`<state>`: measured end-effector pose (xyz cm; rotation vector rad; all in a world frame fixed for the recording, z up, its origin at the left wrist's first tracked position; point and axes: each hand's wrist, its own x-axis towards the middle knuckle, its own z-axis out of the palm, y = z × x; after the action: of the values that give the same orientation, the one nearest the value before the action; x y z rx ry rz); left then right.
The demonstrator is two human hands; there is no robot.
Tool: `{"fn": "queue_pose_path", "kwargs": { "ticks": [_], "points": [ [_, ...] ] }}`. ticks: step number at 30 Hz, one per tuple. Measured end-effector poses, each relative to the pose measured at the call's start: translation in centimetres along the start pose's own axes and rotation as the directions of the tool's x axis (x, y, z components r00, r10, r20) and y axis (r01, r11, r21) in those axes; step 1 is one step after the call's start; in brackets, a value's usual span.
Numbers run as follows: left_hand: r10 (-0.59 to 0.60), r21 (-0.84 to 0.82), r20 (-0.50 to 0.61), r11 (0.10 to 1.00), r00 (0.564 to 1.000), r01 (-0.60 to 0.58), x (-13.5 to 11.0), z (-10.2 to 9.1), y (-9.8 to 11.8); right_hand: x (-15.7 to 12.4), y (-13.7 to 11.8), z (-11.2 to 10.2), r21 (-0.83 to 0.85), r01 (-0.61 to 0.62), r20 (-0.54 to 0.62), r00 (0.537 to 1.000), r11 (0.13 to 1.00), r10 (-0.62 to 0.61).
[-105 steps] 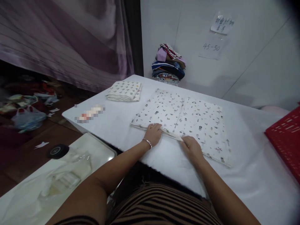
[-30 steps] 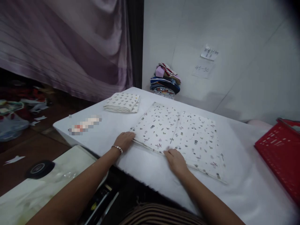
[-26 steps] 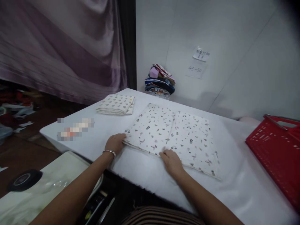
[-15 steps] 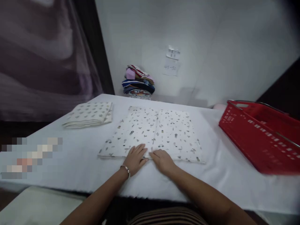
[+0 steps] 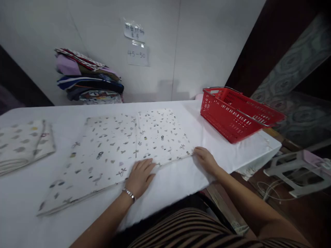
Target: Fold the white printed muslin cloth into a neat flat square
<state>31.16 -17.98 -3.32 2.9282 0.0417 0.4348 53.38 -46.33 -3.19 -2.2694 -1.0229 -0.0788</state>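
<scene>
Lying under left fingers (image 5: 145, 165), corner touching right fingers (image 5: 198, 150): printed cloth (image 5: 116, 144).

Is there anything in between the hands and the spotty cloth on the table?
No, nothing visible. The left hand lies flat on the near edge of the cloth, and the right hand touches its near right corner. The red basket stands apart on the right.

Two printed cloths (image 5: 116, 151), one red basket (image 5: 232, 117), one clothes pile (image 5: 88, 77).
</scene>
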Motion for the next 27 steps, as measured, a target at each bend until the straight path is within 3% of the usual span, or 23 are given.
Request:
{"fn": "queue_pose_path", "kwargs": {
  "ticks": [2, 4, 8, 11, 21, 23, 27],
  "points": [
    [0.048, -0.051, 0.038, 0.998, 0.998, -0.046, 2.1, 0.7, 1.7, 0.0, 0.8, -0.7, 0.116, -0.24, -0.017, 0.97, 0.964, 0.243],
    [0.079, -0.09, 0.072, 0.993, 0.994, -0.072, 4.1, 1.3, 3.2, 0.4, 0.8, -1.3, 0.221, -0.432, 0.034, 0.9, 0.875, 0.436],
    [0.087, -0.088, 0.117, 0.993, 0.989, -0.077, 7.1, 1.9, 5.4, 1.9, -0.3, -2.1, 0.313, -0.673, 0.253, 0.74, 0.67, 0.624],
    [0.065, -0.045, 0.145, 0.997, 0.987, -0.059, 8.4, 2.1, 6.3, 3.0, -1.0, -2.3, 0.245, -0.71, 0.352, 0.7, 0.66, 0.622],
    [0.063, -0.051, 0.097, 0.997, 0.993, -0.058, 8.3, 2.7, 6.1, 5.4, -1.8, -2.1, 0.277, -0.693, 0.415, 0.711, 0.666, 0.567],
    [0.064, -0.067, 0.09, 0.996, 0.994, -0.058, 8.2, 2.6, 6.1, 5.8, -2.2, -2.4, 0.29, -0.715, 0.465, 0.687, 0.637, 0.559],
    [0.063, -0.098, 0.074, 0.994, 0.995, -0.055, 8.0, 2.7, 5.9, 5.7, -2.6, -2.4, 0.208, -0.773, 0.569, 0.594, 0.6, 0.569]
  ]
}}
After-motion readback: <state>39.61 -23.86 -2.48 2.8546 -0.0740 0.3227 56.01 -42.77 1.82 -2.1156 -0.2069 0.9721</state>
